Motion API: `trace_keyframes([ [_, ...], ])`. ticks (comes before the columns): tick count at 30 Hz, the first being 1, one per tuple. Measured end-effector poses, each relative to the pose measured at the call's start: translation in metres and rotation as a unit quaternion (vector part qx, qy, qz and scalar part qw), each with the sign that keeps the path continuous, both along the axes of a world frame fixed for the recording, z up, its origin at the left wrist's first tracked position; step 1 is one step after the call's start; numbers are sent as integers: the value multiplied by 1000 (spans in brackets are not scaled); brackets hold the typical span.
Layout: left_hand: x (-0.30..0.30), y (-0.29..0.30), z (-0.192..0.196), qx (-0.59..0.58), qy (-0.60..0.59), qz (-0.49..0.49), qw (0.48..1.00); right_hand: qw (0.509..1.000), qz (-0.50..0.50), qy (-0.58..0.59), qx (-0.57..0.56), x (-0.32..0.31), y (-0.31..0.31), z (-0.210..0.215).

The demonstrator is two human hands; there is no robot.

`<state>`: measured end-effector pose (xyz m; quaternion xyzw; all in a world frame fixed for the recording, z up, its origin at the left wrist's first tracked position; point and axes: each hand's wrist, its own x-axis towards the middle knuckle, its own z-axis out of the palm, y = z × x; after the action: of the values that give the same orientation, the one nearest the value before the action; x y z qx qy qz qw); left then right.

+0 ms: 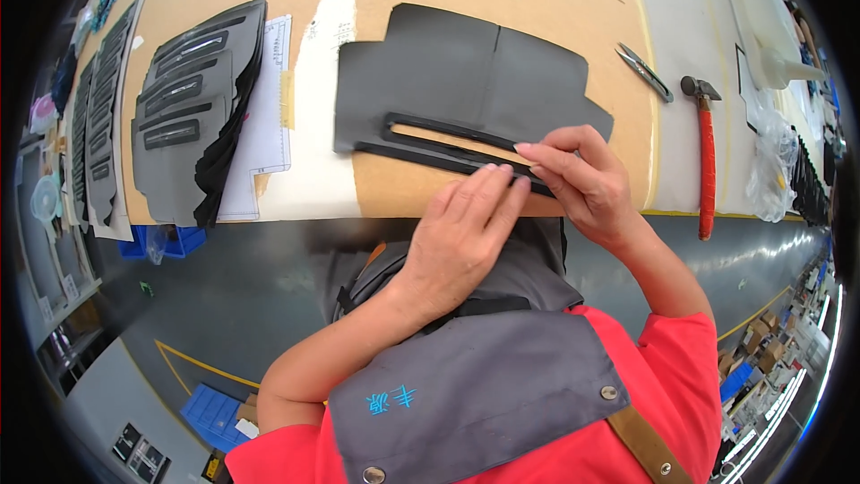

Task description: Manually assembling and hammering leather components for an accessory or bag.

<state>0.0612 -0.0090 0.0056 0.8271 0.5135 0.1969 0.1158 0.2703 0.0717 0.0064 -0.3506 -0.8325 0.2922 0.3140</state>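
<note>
A flat grey sheet panel (pixel 430 63), apparently leather-like, lies at the table's near edge. A long slot bordered by black edging (pixel 457 129) runs through its lower part, and brown table surface shows through. My left hand (pixel 466 229) rests with its fingers stretched flat on the black strip along the panel's near edge. At the slot's right end, the thumb and fingers of my right hand (pixel 587 184) are pinched together on the black edge. That hand hides the right end of the slot.
To the right lie thread snips (pixel 647 73) and a red-handled hammer (pixel 705 152), its handle overhanging the edge. Stacked grey cut pieces (pixel 184 116) lie at left, over a white paper pattern (pixel 269 125). Clear plastic bags (pixel 770 161) and a white plastic container (pixel 770 31) are far right.
</note>
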Motion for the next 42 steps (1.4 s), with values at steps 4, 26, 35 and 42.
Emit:
trace_keyframes([
  [4,-21,-1,0,21,-56,-12,998,1000,-12,12,-17,-26,10,0],
  [26,-55,25,-3,-28,-27,22,999,979,99,-100,148,-25,12,-17],
  [35,-59,28,2,-42,-2,-7,999,978,106,-97,150,-23,13,-19],
  [42,-61,28,1,-22,30,-29,999,976,107,-109,155,-24,12,-16],
])
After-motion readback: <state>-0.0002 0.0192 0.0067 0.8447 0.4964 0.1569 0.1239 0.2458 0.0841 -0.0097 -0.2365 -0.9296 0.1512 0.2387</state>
